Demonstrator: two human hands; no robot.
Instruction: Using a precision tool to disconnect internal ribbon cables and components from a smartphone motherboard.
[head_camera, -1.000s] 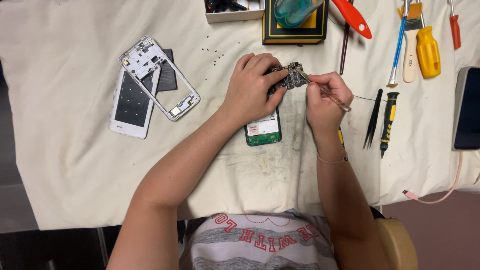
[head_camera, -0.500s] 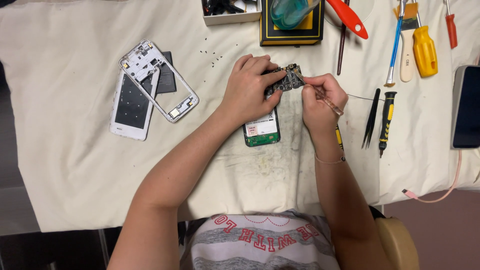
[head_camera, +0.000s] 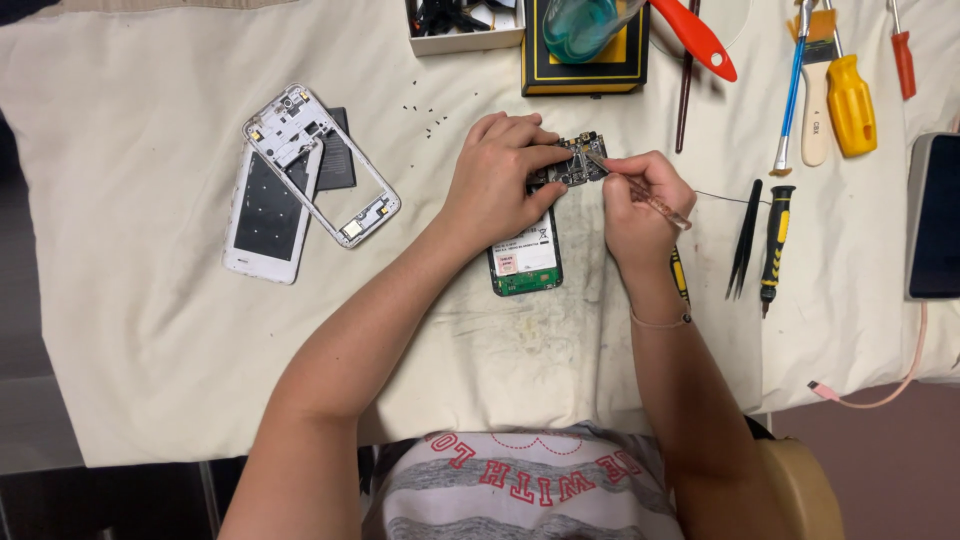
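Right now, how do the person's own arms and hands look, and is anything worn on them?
Both arms are bare from the edge of the picture to the fingers: no sleeves reach the forearms and no gloves are worn. The left hand shows no ring or watch. Below the right hand, a thin, pale bracelet circles the wrist. The fingernails look short and unpainted.

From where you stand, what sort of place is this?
Most likely a phone repair bench. On a cloth-covered table, the left hand holds a small circuit board while the right hand probes it with a thin tool. A stripped phone frame and screwdrivers lie nearby.
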